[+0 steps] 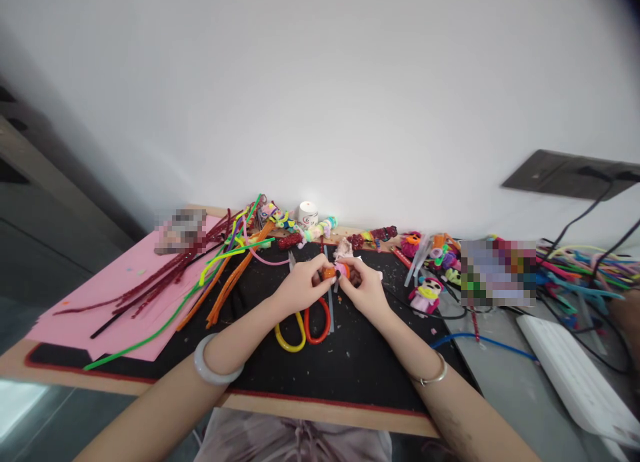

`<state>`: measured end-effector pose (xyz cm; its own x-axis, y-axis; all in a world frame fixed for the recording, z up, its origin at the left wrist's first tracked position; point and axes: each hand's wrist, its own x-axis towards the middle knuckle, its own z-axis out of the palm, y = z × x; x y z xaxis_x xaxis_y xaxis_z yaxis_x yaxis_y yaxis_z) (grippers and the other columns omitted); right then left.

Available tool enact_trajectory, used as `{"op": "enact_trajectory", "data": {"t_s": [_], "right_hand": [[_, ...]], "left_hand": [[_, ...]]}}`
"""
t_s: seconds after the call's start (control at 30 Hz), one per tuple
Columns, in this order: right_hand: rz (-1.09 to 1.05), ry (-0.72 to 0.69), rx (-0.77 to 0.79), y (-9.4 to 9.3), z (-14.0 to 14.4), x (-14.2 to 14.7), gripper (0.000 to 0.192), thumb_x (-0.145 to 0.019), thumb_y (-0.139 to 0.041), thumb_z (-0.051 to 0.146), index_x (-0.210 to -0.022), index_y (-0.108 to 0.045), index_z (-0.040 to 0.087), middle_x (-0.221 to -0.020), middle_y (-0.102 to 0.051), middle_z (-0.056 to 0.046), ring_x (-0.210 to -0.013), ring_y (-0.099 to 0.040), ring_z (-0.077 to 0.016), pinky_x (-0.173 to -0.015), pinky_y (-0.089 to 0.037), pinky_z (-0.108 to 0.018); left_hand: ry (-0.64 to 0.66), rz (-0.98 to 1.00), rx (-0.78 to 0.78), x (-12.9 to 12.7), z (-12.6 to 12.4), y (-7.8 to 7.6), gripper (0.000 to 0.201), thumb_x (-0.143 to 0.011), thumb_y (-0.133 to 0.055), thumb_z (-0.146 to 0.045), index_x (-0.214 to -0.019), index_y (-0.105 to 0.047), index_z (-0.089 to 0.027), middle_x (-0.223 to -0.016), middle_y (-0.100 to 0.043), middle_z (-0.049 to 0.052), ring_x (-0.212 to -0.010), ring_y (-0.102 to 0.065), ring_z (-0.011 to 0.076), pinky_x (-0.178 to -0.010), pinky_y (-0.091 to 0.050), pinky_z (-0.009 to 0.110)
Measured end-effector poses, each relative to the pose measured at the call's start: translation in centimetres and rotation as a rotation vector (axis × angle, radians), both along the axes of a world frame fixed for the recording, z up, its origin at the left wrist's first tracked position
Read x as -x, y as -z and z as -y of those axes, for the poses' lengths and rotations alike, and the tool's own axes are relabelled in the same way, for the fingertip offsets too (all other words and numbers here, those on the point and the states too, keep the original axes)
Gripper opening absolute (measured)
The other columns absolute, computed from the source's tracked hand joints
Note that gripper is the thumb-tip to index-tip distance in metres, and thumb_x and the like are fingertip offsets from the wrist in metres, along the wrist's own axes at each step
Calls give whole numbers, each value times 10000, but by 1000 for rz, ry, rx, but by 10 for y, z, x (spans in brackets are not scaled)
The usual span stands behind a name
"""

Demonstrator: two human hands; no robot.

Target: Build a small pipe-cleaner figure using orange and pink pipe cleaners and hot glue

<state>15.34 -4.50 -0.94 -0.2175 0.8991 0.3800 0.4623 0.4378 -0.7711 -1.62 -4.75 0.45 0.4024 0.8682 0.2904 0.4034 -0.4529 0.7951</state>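
Note:
Both my hands meet over the middle of the black mat [360, 369]. Between them is a small orange and pink fuzzy piece [336, 271], which looks made of pipe cleaner. My left hand [300, 285] pinches its orange side with thumb and fingers. On the pink side, my right hand [364, 287] closes its fingertips. A dark spot shows on the piece; its finer shape is hidden by my fingers. Just below my hands lie scissors with one yellow and one red handle [317, 322], their blades partly covered by my left hand.
Pink sheets [95, 295] with dark red, green and orange pipe cleaners [240, 282] lie at left. A white tape roll [308, 214] stands by the wall. A pink fuzzy doll [427, 294] lies right of my hands. Further right are a white power strip [575, 375] and cables.

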Motion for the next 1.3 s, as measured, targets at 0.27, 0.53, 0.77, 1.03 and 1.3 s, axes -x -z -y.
{"op": "enact_trajectory", "data": {"t_s": [0.27,0.53,0.77,1.03,1.3], "right_hand": [[-5,-5,10,-2,0,0,243,-762,-513,187,-998,-567,171,-730,-588,-16,-537,-495,-110,-490,-408,-221],[-16,-2,5,-1,0,0,241,-764,-511,185,-998,-567,177,-728,-588,-13,-548,-503,-112,-496,-414,-220],[-11,0,10,-1,0,0,242,-762,-516,193,-999,-567,179,-738,-600,-16,-550,-514,-115,-498,-420,-223],[-5,-1,12,-2,0,0,239,-762,-514,188,-995,-567,171,-738,-596,-19,-549,-513,-115,-497,-423,-224],[-1,-3,7,-1,0,0,241,-764,-508,182,-998,-566,171,-751,-603,-23,-554,-517,-115,-501,-428,-228]], "left_hand": [[-12,16,6,0,0,0,97,-784,-512,-223,-866,-488,-177,-544,-450,-73,-453,-433,62,-464,-325,175],[-26,26,-1,0,-1,3,135,-778,-526,-227,-896,-477,-182,-545,-461,-71,-454,-441,67,-470,-337,179],[-8,26,0,0,0,2,109,-786,-514,-226,-882,-489,-181,-553,-455,-68,-456,-428,65,-459,-320,176],[2,6,-4,0,-1,2,72,-790,-506,-229,-839,-486,-179,-577,-464,-64,-467,-426,62,-461,-317,176],[5,12,6,0,0,1,64,-789,-502,-228,-824,-485,-177,-578,-457,-66,-468,-424,60,-465,-320,176]]}}
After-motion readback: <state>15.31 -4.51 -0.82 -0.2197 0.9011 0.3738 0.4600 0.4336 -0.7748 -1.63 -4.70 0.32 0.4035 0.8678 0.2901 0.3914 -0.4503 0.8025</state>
